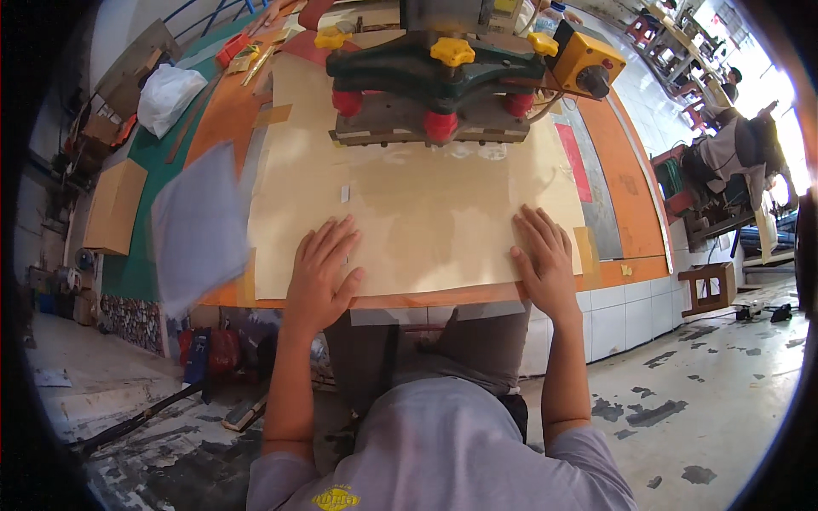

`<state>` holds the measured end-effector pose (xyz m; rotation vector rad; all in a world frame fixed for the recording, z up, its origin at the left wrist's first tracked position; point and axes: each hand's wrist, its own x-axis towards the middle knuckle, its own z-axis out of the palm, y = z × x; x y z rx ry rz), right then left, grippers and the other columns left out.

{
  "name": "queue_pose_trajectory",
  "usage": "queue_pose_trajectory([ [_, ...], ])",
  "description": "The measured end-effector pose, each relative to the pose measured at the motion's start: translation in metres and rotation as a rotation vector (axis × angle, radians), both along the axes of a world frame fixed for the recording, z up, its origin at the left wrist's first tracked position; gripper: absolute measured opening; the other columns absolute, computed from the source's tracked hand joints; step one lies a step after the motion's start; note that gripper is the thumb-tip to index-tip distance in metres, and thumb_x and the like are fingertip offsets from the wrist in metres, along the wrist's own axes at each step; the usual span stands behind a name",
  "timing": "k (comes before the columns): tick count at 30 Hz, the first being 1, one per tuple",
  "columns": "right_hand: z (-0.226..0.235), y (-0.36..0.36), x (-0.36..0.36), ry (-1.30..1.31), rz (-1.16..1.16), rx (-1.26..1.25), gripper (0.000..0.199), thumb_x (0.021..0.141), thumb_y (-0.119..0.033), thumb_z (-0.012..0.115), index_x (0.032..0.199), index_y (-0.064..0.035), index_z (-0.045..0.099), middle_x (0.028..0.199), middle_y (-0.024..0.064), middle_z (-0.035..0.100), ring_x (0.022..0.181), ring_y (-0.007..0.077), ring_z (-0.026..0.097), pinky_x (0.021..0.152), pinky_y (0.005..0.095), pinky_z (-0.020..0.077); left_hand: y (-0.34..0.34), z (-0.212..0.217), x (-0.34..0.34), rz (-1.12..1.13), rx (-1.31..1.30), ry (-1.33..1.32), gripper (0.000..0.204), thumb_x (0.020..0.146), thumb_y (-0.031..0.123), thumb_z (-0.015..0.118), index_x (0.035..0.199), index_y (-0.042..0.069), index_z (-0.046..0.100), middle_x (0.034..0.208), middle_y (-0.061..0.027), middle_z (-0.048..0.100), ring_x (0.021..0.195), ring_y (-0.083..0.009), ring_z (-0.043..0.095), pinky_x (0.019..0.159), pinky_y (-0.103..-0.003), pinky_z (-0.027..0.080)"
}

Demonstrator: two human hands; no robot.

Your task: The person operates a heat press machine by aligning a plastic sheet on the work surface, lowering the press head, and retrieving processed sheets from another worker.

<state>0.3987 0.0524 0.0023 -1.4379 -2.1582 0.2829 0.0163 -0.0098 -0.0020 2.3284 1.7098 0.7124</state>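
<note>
Two bare hands rest on a broad tan sheet (pixel 426 213), which lies flat on an orange tabletop (pixel 641 200) in front of the person. Taking the middle of that sheet as the clock's centre, the left hand (pixel 322 277) is at 8 o'clock, palm down, its fingers close together and the thumb held away from them. The right hand (pixel 546 262) lies at 4 o'clock, palm down, fingers slightly spread and thumb apart. Neither one pinches anything.

A small white piece (pixel 345 193) sits at 9 o'clock, just beyond the left fingertips. At 12 o'clock stands a press (pixel 443 68) with a dark green frame, yellow knobs and red mounts over a flat plate. A yellow control box (pixel 588 64) is between 1 and 2 o'clock, and a red strip (pixel 573 162) shows between 2 and 3. Also toward 9 o'clock, a translucent bluish sheet (pixel 200 230) is blurred; whether it touches the tabletop, I cannot tell. Past it stands a cardboard box (pixel 115 206), with a white plastic bag (pixel 170 98) at 10 o'clock.
</note>
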Motion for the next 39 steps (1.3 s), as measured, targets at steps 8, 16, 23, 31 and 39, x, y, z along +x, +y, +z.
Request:
queue_pose_trajectory([
  [8, 0.0019, 0.0005, -0.0017, -0.050, -0.002, -0.002, 0.047, 0.103, -0.032, 0.062, 0.145, -0.0112, 0.063, 0.159, 0.0076, 0.054, 0.153, 0.0337, 0.040, 0.125, 0.0547, 0.0265, 0.0015, 0.0003, 0.0034, 0.032, 0.008, 0.019, 0.052, 0.103, 0.035, 0.054, 0.146, 0.007, 0.060, 0.162, -0.0105, 0.050, 0.152, -0.0347, 0.041, 0.126, -0.054, 0.028],
  [16, 0.0019, 0.0007, -0.0040, -0.055, -0.003, -0.010, 0.048, 0.102, -0.032, 0.061, 0.145, -0.0103, 0.063, 0.160, 0.0075, 0.053, 0.153, 0.0341, 0.039, 0.126, 0.0550, 0.0256, 0.0003, -0.0013, 0.0021, 0.039, 0.029, 0.027, 0.051, 0.103, 0.035, 0.054, 0.145, 0.006, 0.061, 0.162, -0.0097, 0.051, 0.151, -0.0345, 0.043, 0.125, -0.054, 0.029],
  [23, 0.0047, 0.0016, -0.0033, -0.074, -0.024, -0.027, 0.048, 0.102, -0.033, 0.062, 0.145, -0.0112, 0.063, 0.161, 0.0049, 0.052, 0.154, 0.0335, 0.039, 0.126, 0.0534, 0.0253, 0.0026, -0.0016, 0.0027, 0.035, 0.042, 0.019, 0.052, 0.103, 0.038, 0.058, 0.144, 0.007, 0.060, 0.161, -0.0107, 0.050, 0.150, -0.0353, 0.043, 0.124, -0.057, 0.031],
  [31, 0.0051, 0.0017, -0.0041, -0.090, -0.030, -0.030, 0.050, 0.103, -0.034, 0.062, 0.147, -0.0123, 0.062, 0.161, 0.0042, 0.052, 0.154, 0.0320, 0.039, 0.127, 0.0522, 0.0250, 0.0026, -0.0018, 0.0019, 0.038, 0.042, 0.022, 0.052, 0.103, 0.039, 0.059, 0.144, 0.007, 0.060, 0.161, -0.0104, 0.050, 0.150, -0.0351, 0.043, 0.124, -0.056, 0.031],
  [39, 0.0059, -0.0005, -0.0056, -0.075, -0.030, -0.017, 0.047, 0.103, -0.031, 0.062, 0.146, -0.0108, 0.063, 0.159, 0.0053, 0.054, 0.153, 0.0307, 0.040, 0.127, 0.0513, 0.0253, -0.0012, 0.0009, 0.0026, 0.057, 0.038, -0.002, 0.051, 0.102, 0.036, 0.056, 0.145, 0.008, 0.062, 0.161, -0.0096, 0.051, 0.150, -0.0355, 0.044, 0.124, -0.055, 0.030],
])
